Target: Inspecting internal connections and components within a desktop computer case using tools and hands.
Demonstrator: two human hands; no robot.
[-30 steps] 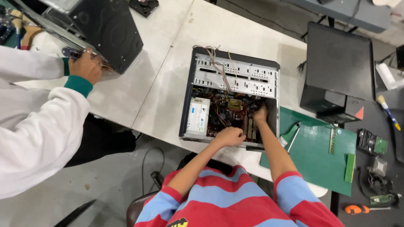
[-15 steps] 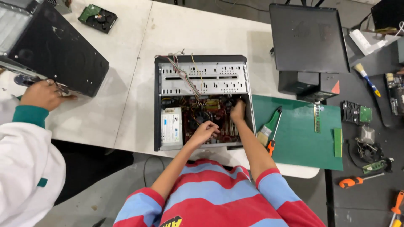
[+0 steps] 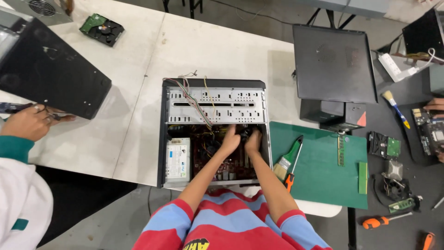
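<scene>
- Nearest the camera, a red and blue striped shirt fills the bottom edge; both bare forearms reach forward from it into an open computer case (image 3: 213, 132) lying on its side on a pale table (image 3: 138, 129).
- The left hand (image 3: 230, 140) and right hand (image 3: 253, 140) sit close together, nearly touching, over the dark red circuit board (image 3: 226, 162) in the case's lower half. Their fingertips are buried among dark parts, so whether they grip anything cannot be told.
- A white boxed unit (image 3: 177, 159) lies in the case's lower left corner, well clear of the hands.
- Beyond the hands, a grey perforated metal drive bay (image 3: 217, 105) spans the case, with loose coloured wires (image 3: 192, 97) trailing across it.
- Just right of the case, a green mat (image 3: 323, 171) holds a paintbrush (image 3: 286, 159) and a green memory stick (image 3: 341, 150). The mat hangs past the table's front edge.
- Farther right, a dark bench carries small boards, a fan and an orange-handled screwdriver (image 3: 380, 221), partly cut off by the frame.
- At left, another person's hand (image 3: 27, 122) in a white sleeve rests beside a tilted black case (image 3: 48, 74), cut off at the edge.
- Bare tabletop lies between the two cases.
- At the far side, a closed black tower (image 3: 334, 65) stands, and a hard drive (image 3: 101, 28) lies near the table's back corner above a grey floor.
</scene>
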